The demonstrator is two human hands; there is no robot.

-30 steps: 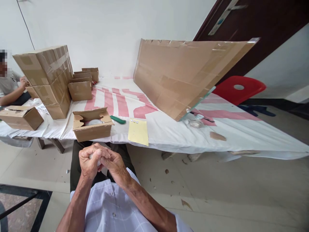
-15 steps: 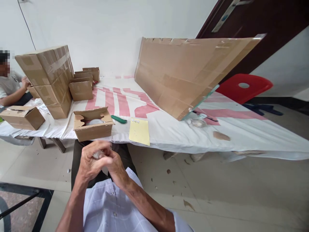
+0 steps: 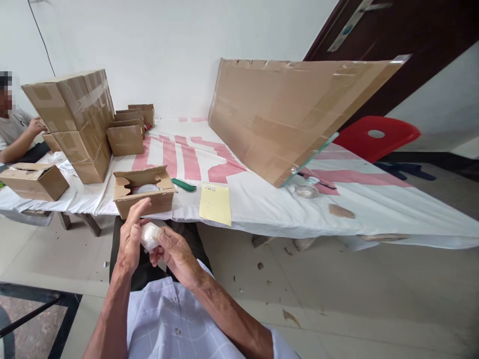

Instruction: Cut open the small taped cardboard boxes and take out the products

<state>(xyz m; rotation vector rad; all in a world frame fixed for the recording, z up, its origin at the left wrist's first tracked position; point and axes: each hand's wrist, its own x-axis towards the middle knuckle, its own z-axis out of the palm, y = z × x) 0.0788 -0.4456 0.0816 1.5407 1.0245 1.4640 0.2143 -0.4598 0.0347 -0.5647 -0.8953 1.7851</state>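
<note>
Over my lap, a small whitish bundle that looks wrapped in clear plastic sits between my hands. My right hand grips its right side with thumb and fingers. Against its left side rests my left hand, with the fingers stretched out and open. What lies inside the wrapping cannot be made out. Just beyond my hands, an open cardboard box stands at the table's front edge with a pale round thing in it.
A green-handled tool and a yellow sheet lie right of the open box. Stacked cartons and another box stand left. A large cardboard panel leans at the back. A person sits far left.
My hands have come apart from being cupped together. My left fingers have straightened, and the whitish bundle now shows, held by my right hand.
</note>
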